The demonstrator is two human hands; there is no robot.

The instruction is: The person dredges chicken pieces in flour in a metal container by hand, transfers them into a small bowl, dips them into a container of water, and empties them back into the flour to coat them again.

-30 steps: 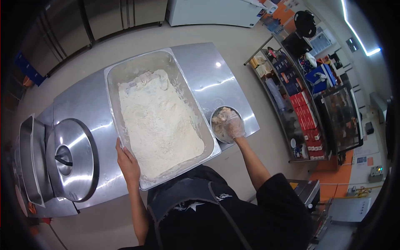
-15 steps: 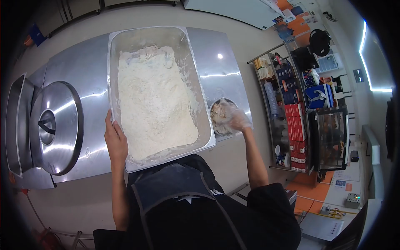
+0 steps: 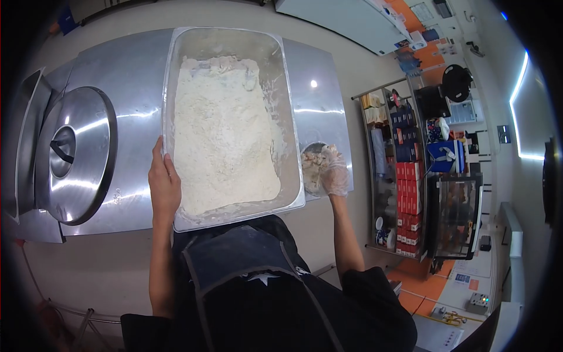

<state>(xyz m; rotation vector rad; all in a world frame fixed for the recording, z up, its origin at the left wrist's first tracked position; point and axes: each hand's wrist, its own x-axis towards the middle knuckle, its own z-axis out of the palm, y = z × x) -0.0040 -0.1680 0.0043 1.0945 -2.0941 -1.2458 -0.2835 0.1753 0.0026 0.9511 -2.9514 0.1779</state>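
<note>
While left hand (image 3: 165,185) clamps one pan (image 3: 234,44), right hand (image 3: 336,176), grip unclear, overlaps one bowl (image 3: 311,185).

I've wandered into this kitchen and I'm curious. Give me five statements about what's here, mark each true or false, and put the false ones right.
1. White powder lies in the tray. True.
2. The left hand is buried in the powder. False: it is at the tray's left edge.
3. The right hand, at the bowl, wears a see-through glove. True.
4. The lid covers the bowl. False: it lies on the table, left of the tray; the bowl is uncovered.
5. The tray lies between the lid and the bowl. True.
</note>
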